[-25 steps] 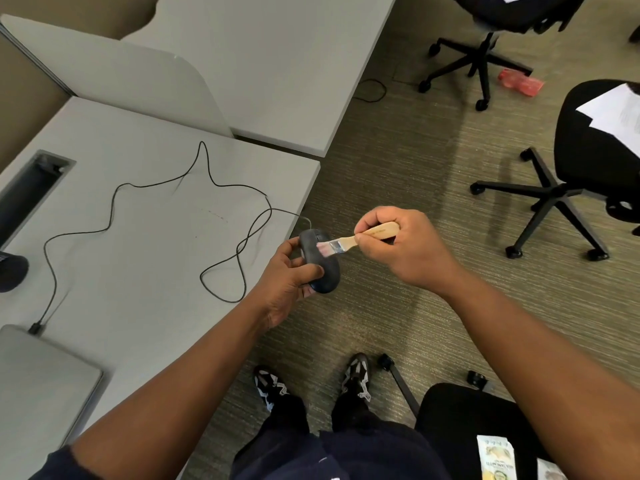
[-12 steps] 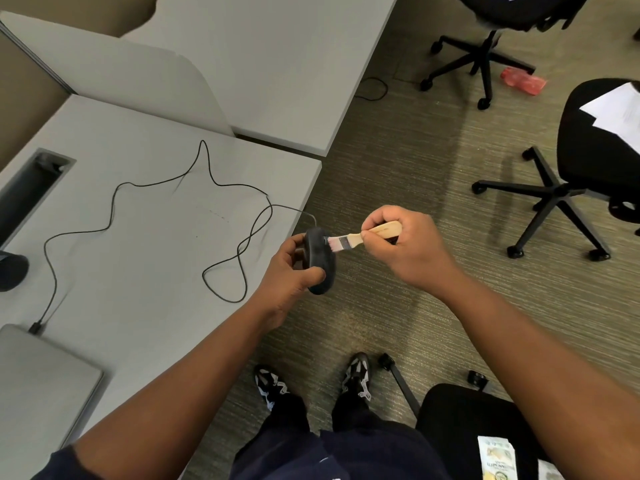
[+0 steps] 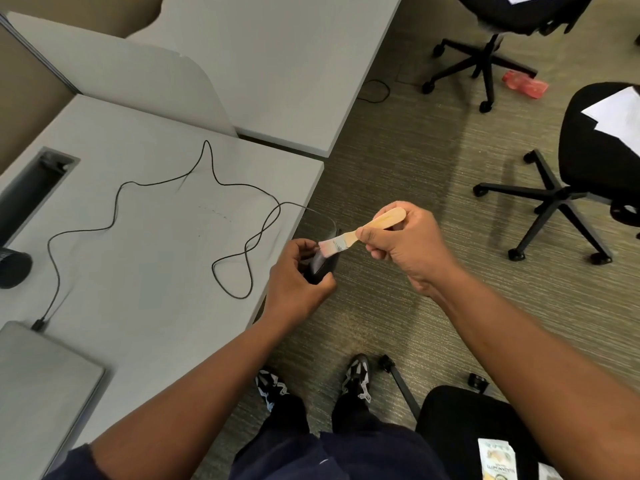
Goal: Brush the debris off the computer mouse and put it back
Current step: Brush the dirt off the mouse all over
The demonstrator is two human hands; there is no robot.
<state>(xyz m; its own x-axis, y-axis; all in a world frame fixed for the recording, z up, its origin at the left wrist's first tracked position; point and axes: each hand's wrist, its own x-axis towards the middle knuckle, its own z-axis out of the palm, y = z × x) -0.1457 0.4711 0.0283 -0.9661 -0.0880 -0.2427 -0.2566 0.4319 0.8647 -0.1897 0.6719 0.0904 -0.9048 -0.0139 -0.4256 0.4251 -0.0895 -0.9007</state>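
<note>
A black wired computer mouse (image 3: pixel 323 265) is held over the carpet just off the right edge of the grey desk (image 3: pixel 149 271). My left hand (image 3: pixel 296 280) grips it from the left side, tilted on edge and partly hidden by my fingers. Its thin black cable (image 3: pixel 152 202) loops back across the desk. My right hand (image 3: pixel 405 245) pinches the wooden handle of a small paintbrush (image 3: pixel 363 230), whose pale bristles touch the upper end of the mouse.
A closed grey laptop (image 3: pixel 38 386) lies at the desk's near left, with a cable slot (image 3: pixel 33 185) further back. Black office chairs (image 3: pixel 568 199) stand on the carpet to the right, and another seat (image 3: pixel 467 431) is close at my lower right.
My left hand has turned the mouse further on edge, so less of it shows. The brush has shifted up to the mouse's top end, its handle now angled higher.
</note>
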